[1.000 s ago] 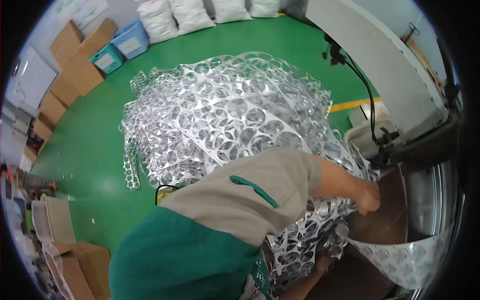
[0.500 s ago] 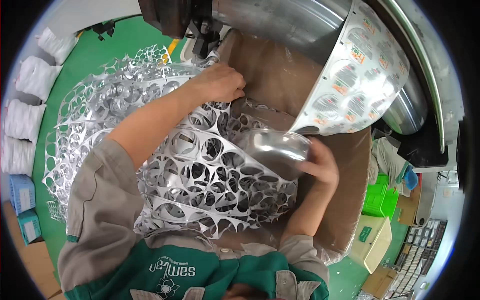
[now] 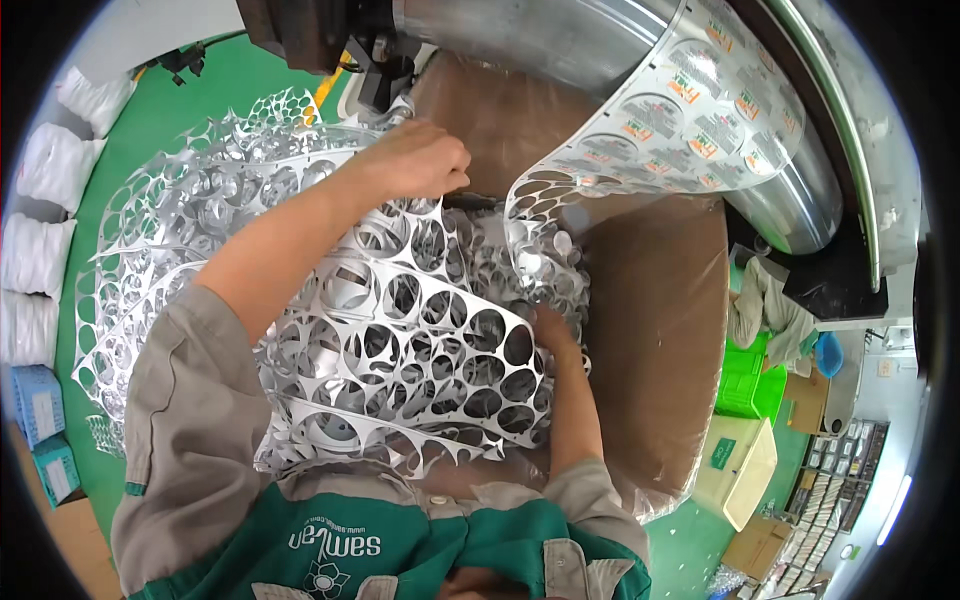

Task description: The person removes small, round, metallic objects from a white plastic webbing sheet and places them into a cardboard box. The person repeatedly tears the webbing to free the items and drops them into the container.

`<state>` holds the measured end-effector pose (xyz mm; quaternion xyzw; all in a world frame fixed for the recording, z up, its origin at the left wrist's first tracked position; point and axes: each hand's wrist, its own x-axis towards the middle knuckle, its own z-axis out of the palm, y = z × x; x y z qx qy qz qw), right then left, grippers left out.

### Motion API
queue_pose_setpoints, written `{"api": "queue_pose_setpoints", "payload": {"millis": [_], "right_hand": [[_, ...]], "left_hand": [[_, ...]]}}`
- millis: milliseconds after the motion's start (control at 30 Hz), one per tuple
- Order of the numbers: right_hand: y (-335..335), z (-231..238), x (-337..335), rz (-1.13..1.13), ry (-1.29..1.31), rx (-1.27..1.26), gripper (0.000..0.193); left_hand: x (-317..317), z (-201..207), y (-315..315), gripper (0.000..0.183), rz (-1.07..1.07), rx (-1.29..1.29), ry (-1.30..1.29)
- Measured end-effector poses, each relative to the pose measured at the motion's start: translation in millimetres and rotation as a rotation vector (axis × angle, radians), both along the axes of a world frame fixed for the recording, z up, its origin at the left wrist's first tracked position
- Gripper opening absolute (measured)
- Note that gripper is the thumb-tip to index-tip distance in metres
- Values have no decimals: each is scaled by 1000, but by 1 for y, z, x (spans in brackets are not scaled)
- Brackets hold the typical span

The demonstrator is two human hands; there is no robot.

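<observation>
My left hand [image 3: 425, 160] is closed, its fingers curled over the upper edge of a silvery perforated foil sheet [image 3: 400, 295]. This sheet, full of round cut-out holes, spreads in a tangled heap to the left and in front of me. My right hand [image 3: 550, 327] reaches down into a large brown carton [image 3: 650, 340], beside the sheet's right edge. Its fingers are mostly hidden among the foil and small shiny pieces [image 3: 540, 260], so I cannot make out what they hold. Above it hangs a printed foil web [image 3: 690, 120], its lower end punched with holes.
Metal rollers [image 3: 540, 35] of a machine span the top. White bundles [image 3: 45, 240] and blue boxes [image 3: 38, 405] line the left side of the green floor [image 3: 200, 85]. A green crate [image 3: 745, 375] and a cream bin [image 3: 735, 470] stand right of the carton.
My right hand has moved left and down into the carton; the shiny bowl it held is out of sight. The printed web's lower end has swung, showing punched holes. My left hand keeps its grip.
</observation>
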<state>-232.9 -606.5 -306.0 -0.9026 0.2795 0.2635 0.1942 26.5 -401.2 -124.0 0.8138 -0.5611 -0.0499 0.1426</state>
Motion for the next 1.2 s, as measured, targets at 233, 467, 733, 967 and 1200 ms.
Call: {"api": "queue_pose_setpoints", "payload": {"millis": [233, 467, 733, 967, 1200], "right_hand": [[-12, -88, -19, 55, -79, -46, 40], [8, -50, 0, 11, -94, -129, 28], [9, -44, 4, -77, 14, -48, 42], [-15, -6, 1, 52, 11, 79, 45], [-24, 203, -22, -85, -436, 574, 45]], "left_hand": [[-2, 4, -7, 21, -31, 15, -28], [-1, 9, -4, 23, -24, 104, -62], [-4, 6, -5, 23, -13, 31, -86], [-2, 5, -3, 21, -22, 59, -65], [-3, 10, -3, 23, 15, 86, -27]]}}
